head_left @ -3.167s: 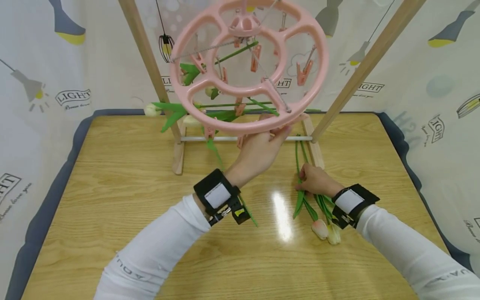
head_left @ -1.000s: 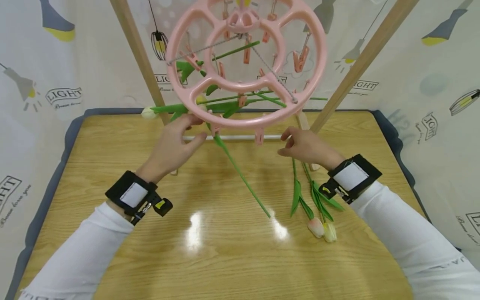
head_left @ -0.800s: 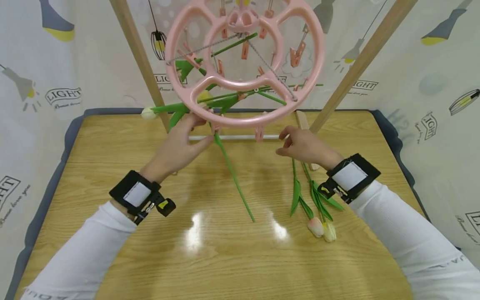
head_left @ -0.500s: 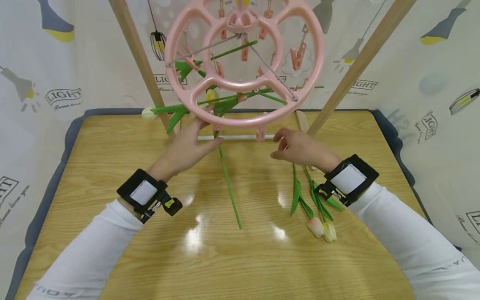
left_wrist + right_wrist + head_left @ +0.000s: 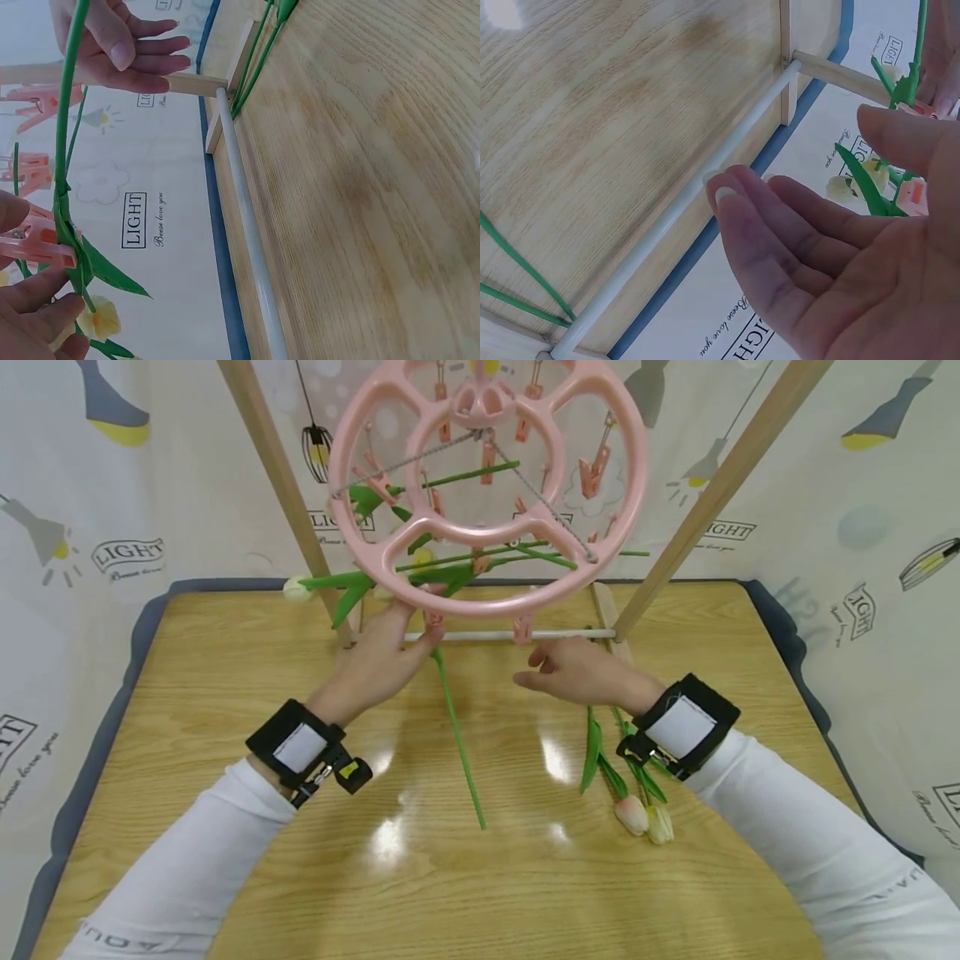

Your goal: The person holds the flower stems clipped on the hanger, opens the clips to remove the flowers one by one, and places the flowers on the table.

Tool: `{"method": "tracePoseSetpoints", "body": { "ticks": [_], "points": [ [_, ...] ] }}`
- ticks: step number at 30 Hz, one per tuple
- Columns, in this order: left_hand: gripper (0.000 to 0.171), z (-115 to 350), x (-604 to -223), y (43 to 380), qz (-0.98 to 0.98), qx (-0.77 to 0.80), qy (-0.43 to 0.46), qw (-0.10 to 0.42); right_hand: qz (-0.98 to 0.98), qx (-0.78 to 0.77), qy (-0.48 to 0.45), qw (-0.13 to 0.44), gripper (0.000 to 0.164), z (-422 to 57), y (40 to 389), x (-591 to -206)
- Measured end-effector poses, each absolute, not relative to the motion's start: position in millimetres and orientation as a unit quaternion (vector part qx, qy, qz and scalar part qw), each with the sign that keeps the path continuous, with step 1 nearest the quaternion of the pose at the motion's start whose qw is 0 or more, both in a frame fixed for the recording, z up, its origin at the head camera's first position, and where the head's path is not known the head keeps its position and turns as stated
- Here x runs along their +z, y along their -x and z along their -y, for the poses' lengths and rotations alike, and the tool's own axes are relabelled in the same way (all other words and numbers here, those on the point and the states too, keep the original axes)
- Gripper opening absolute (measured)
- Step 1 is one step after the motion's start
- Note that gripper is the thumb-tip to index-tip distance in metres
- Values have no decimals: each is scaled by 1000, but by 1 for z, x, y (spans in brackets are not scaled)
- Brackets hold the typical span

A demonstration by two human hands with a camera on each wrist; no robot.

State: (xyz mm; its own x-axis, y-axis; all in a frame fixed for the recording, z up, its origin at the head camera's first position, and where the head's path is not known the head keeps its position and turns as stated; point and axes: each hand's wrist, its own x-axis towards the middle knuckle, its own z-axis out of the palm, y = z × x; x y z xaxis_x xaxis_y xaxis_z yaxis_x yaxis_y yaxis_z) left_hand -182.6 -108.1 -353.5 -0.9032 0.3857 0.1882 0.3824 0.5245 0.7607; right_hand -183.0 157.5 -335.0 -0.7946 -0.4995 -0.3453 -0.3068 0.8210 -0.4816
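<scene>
In the head view my left hand [image 5: 378, 656] is at the front left rim of a pink round hanging clothes dryer [image 5: 495, 606]. Its thumb and fingers hold a pink clothespin [image 5: 37, 244], which has a tulip's green stem [image 5: 67, 105] in its jaws. That stem slants down toward me over the table; its yellow bloom [image 5: 99, 319] shows beyond my fingers. My right hand [image 5: 577, 672] hovers right of it, fingers loosely bent, palm facing in and holding nothing. Under and beside the right forearm lie tulips with a pinkish bloom [image 5: 632, 815] and a cream bloom [image 5: 660, 823].
More tulips hang sideways from the dryer, one with a white bloom [image 5: 296, 589]. Other clothespins [image 5: 594, 472] dangle from it. A wooden stand [image 5: 697, 502] with a white crossbar [image 5: 555, 634] frames it on the wooden table [image 5: 375, 893]. Patterned cloth [image 5: 825, 443] surrounds the table.
My left hand has left the dryer's front right rim for the clothespin at front left. My right hand has come off the lying tulips and drifted left. The clipped stem has swung to point toward me.
</scene>
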Motion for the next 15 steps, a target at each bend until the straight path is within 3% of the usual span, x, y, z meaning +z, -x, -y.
{"method": "tracePoseSetpoints", "body": {
  "ticks": [9, 15],
  "points": [
    [44, 109, -352, 182, -893, 388, -226, -12, -908, -208, 230, 282, 53, -154, 179, -335],
    [16, 108, -353, 182, -909, 343, -233, -46, -905, -213, 230, 286, 60, -150, 177, -331]
  ]
}}
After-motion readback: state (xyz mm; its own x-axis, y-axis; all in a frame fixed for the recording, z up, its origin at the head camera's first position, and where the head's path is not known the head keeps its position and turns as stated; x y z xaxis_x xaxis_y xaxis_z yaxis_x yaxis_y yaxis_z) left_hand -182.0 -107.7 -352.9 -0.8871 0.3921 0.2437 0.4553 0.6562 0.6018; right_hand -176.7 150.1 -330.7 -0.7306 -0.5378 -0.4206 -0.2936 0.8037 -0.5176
